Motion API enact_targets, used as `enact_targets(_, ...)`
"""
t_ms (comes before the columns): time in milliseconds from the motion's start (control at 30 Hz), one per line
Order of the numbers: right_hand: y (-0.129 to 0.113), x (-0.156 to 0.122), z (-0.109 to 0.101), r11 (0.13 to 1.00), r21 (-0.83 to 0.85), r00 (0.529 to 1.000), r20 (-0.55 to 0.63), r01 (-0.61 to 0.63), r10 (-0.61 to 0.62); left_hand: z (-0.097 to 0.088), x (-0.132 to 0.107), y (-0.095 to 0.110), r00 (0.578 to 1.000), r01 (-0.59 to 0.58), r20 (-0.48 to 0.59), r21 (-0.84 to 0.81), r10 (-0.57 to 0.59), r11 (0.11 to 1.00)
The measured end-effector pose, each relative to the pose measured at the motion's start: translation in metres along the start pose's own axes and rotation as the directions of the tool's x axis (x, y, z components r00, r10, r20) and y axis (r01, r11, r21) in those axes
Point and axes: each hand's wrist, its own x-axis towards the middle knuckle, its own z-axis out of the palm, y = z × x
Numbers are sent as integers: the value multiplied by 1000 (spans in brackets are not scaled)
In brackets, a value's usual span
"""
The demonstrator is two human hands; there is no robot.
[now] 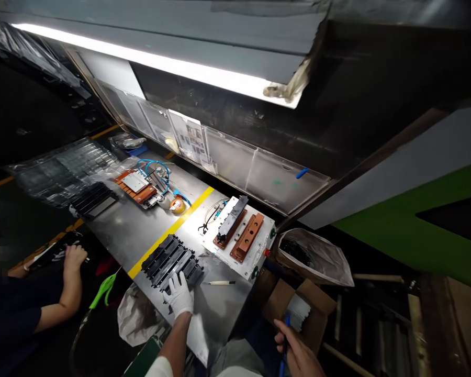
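My left hand (179, 296), in a white glove, rests with fingers spread on the near end of a row of long black plastic parts (165, 258). The parts lie side by side on the metal table. My right hand (296, 350) is bare, low in the view, and closed around a slim blue pen-like tool (284, 343). A knife with a pale handle (221, 283) lies just right of the black parts. Beyond it, a white fixture plate (210, 243) carries two brown blocks, and one black part (233, 215) sits on the left brown block (221, 242).
A co-worker's hand (76, 256) is at the left, near a green air gun (104, 289). A second orange fixture (148, 195) stands farther along the table. An open carton (277, 298) and a lined bin (339, 262) are at the right. A lamp (160, 64) hangs overhead.
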Motion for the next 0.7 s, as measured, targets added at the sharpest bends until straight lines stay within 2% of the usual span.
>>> enact_targets(67, 8, 25, 2, 995, -89, 998, 34, 51, -48, 1, 7, -1, 999, 24, 29, 18, -24, 1000)
enact_targets(167, 8, 74, 8, 979, -184, 995, -23, 88, -94, 0, 21, -8, 998, 30, 59, 36, -32, 999)
enact_targets(267, -13, 124, 15, 956, -290, 998, -30, 51, -63, 3, 35, -14, 999, 12, 38, 59, -14, 998)
enact_targets(367, -43, 168, 17, 880, -475, 1000, 8, -7, 12, 10, 44, -14, 999, -8, -36, 85, 11, 996)
enact_targets(433, -60, 192, 16, 829, -559, 999, -6, -33, 36, 15, 46, -12, 997, -21, -76, 99, 28, 995)
enact_targets(567, -76, 224, 18, 795, -603, 998, -54, -69, 45, 10, 47, -10, 994, -47, -93, 77, 54, 996)
enact_targets(700, -75, 234, 26, 779, -622, 997, -63, -78, 50, -3, 56, -18, 990, -113, -91, -25, 110, 993)
